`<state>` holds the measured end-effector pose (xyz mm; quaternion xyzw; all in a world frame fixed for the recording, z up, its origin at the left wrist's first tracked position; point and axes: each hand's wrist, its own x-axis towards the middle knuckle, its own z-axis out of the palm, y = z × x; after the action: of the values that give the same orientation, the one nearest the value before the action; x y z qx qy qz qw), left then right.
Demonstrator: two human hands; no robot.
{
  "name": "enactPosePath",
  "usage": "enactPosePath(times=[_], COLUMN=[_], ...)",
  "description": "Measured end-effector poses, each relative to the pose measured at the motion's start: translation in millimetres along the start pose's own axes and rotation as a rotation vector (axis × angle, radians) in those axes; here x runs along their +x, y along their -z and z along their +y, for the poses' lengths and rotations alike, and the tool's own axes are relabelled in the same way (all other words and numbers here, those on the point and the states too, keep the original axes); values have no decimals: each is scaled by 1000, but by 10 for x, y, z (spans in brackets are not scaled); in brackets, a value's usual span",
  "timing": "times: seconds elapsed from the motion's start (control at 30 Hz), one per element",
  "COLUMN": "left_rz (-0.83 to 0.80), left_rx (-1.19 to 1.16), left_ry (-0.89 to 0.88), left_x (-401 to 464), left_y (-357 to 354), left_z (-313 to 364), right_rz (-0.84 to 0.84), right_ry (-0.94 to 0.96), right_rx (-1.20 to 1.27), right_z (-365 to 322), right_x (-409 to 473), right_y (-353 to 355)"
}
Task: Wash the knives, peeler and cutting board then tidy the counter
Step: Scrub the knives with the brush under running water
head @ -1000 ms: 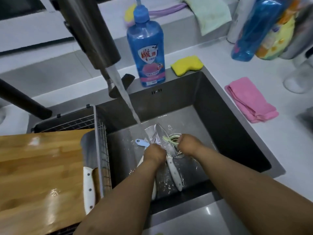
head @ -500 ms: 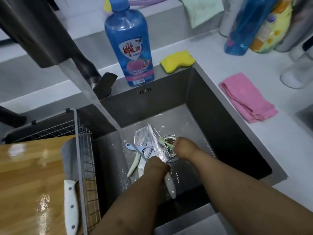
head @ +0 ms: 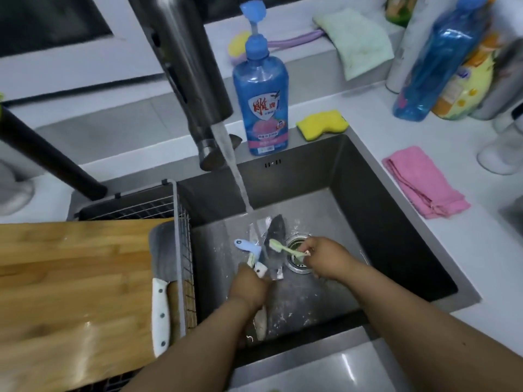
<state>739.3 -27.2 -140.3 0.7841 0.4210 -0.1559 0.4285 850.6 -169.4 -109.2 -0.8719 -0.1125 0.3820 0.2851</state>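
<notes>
Moved: right hand (head: 322,258) now farther right, over drain (head: 295,257).
Right fingers: pinching green brush (head: 285,248) handle.
Left hand (head: 249,287): curled around knife (head: 273,236) handle, blade under water.

Both bare forearms reach forward and down from the bottom edge of the view, converging toward the middle. The left hand (head: 249,287) is seen from its back, knuckles up, fingers curled under into a closed grip on the white knife handle (head: 259,270) that pokes out past them. The right hand (head: 322,260) sits a little farther forward and apart from the left, wrist slightly bent, thumb and fingertips pinching the end of a slim pale green brush handle (head: 285,248)
</notes>
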Motion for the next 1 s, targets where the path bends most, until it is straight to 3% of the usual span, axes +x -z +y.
enactPosePath(times=[0.13,0.3,0.43,0.6,0.73,0.9,1.0], left_rz=[45,72,100,133,153,181,182], left_rx=[125,216,279,294,266,270,273], left_ry=[-100,-165,-207,-229,-230,-246,-256], left_x=[-148,-324,-471,-560,-569,-587,-596], left_y=[277,456,523,611,661,689,694], left_z=[6,21,-18,-43,-62,-51,-47], right_rz=[-81,185,34,244,-12,227,-18], right_ry=[80,186,268,146,232,145,179], right_rx=[51,-73,-65,-184,-77,-137,-16], right_z=[-59,-137,-234,-286,-371,-366,-394], right_x=[-306,-356,-436,-436,-496,-458,-520], right_y=[-119,-49,-163,-2,-80,39,18])
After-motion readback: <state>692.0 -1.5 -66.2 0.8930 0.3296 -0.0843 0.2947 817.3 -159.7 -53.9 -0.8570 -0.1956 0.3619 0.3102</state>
